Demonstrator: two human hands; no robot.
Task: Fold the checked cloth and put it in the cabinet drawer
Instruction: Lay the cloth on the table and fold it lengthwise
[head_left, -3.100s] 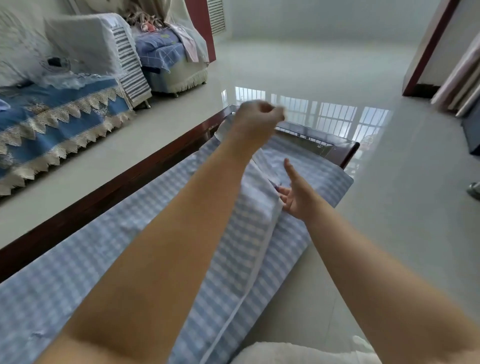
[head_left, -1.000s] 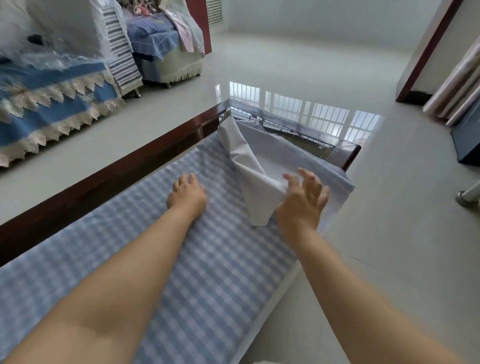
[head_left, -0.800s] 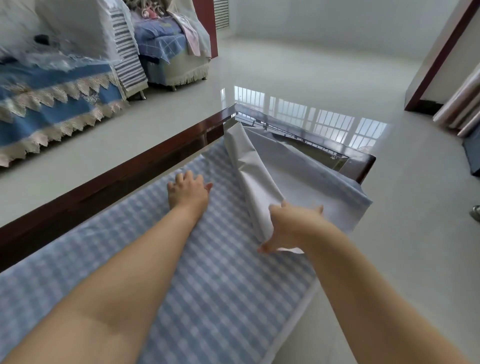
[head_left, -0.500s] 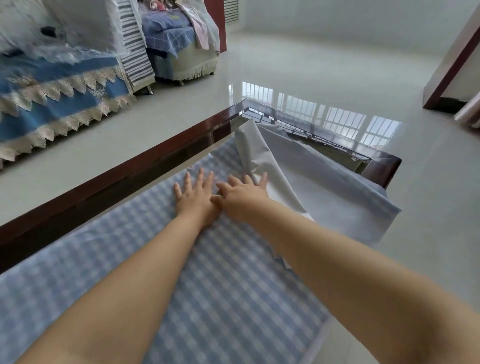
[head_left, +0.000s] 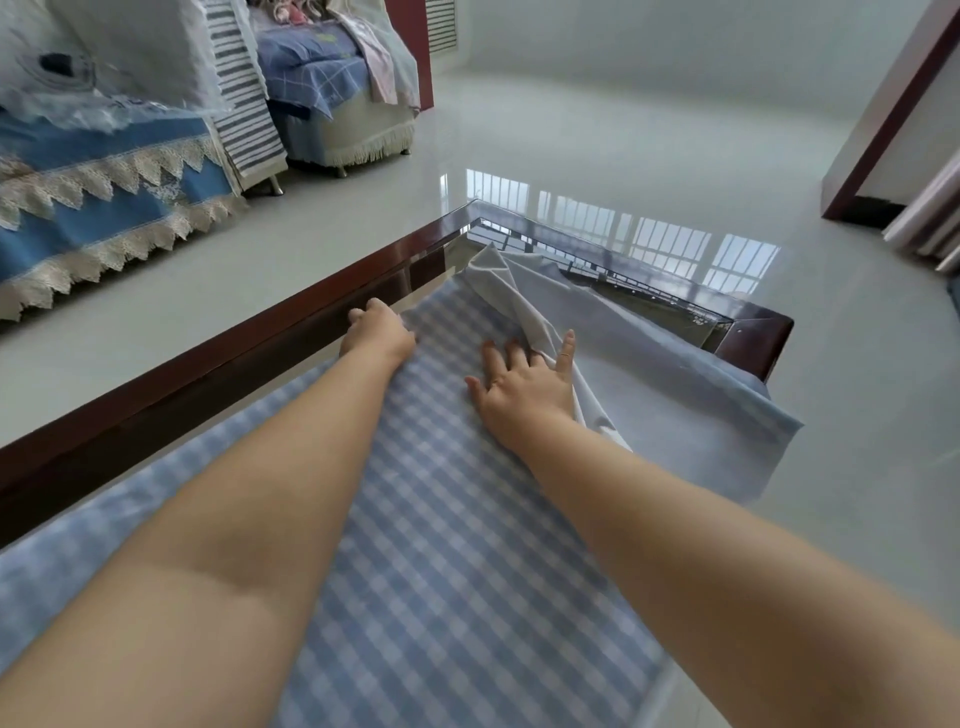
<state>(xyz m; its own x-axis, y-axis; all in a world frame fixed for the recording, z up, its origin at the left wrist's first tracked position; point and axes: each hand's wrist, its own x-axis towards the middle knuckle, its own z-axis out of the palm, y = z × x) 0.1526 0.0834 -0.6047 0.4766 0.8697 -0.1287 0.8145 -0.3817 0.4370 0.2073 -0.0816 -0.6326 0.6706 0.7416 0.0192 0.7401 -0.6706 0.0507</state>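
The blue-and-white checked cloth (head_left: 457, 519) lies stretched along a long table with a dark wood rim (head_left: 218, 358). At its far end the cloth is turned back, showing its pale underside (head_left: 665, 410), with a raised crease running toward the far corner. My left hand (head_left: 379, 335) sits at the cloth's left edge by the rim, fingers curled down onto that edge. My right hand (head_left: 524, 387) rests flat on the checks, fingers spread, touching the crease. No cabinet or drawer is in view.
A sofa with a blue lace-trimmed cover (head_left: 104, 192) stands at the left, an armchair heaped with fabrics (head_left: 337, 88) behind it. Glossy pale floor (head_left: 649, 145) surrounds the table. A dark red door frame (head_left: 883, 114) is at the right. The table's far glass corner (head_left: 675, 306) is bare.
My right hand dragged the turned-back flap toward me, let it go and now lies flat beside the crease. My left hand slid left from the cloth's middle to its edge and curled.
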